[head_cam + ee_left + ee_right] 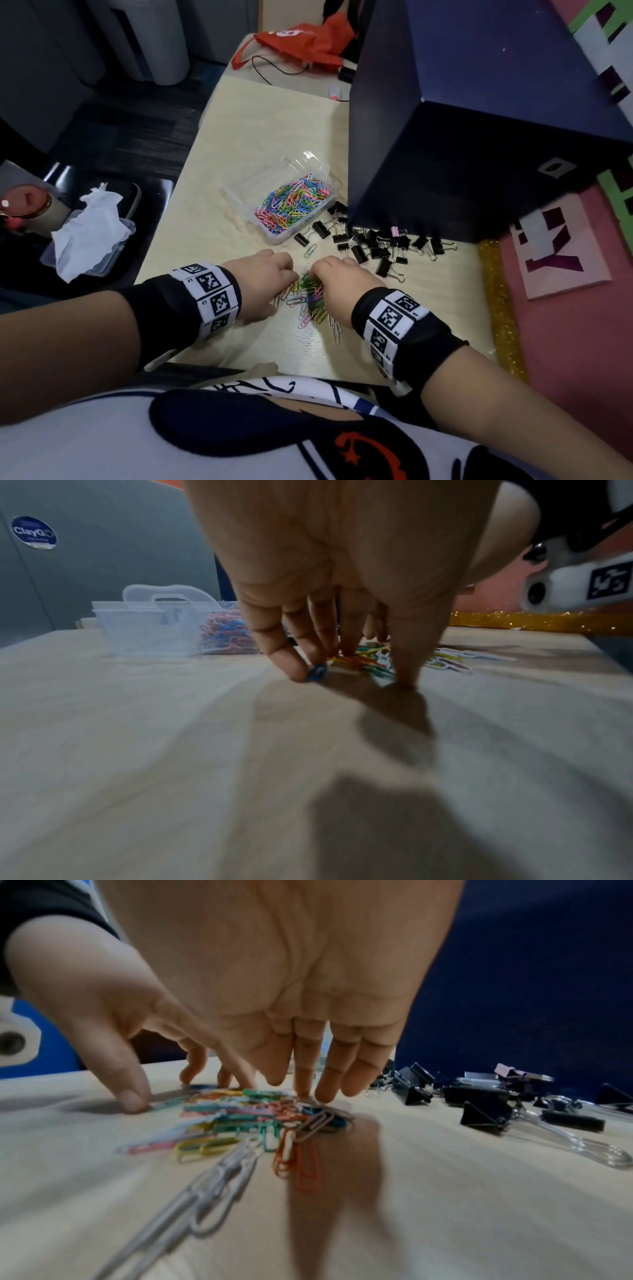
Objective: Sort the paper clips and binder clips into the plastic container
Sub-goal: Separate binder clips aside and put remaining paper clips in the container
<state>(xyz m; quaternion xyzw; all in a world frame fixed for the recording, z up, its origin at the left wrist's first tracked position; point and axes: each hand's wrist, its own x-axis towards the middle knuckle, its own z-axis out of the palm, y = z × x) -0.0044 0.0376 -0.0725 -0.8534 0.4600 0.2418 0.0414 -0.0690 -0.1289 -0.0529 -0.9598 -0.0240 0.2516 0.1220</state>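
A loose pile of coloured paper clips lies on the pale table near its front edge. My left hand and right hand meet over it, fingers pointing down. In the left wrist view my left hand has its fingertips and thumb on the table around the pile. My right hand touches the clips with straight fingers. Neither hand grips anything. The clear plastic container stands behind; one compartment holds many coloured clips, the other looks empty. Black binder clips lie scattered to the right.
A big dark blue box stands right behind the binder clips. One green paper clip lies alone before the container. A gold glitter strip lines the table's right edge. Tissue in a plastic tray sits left, off the table.
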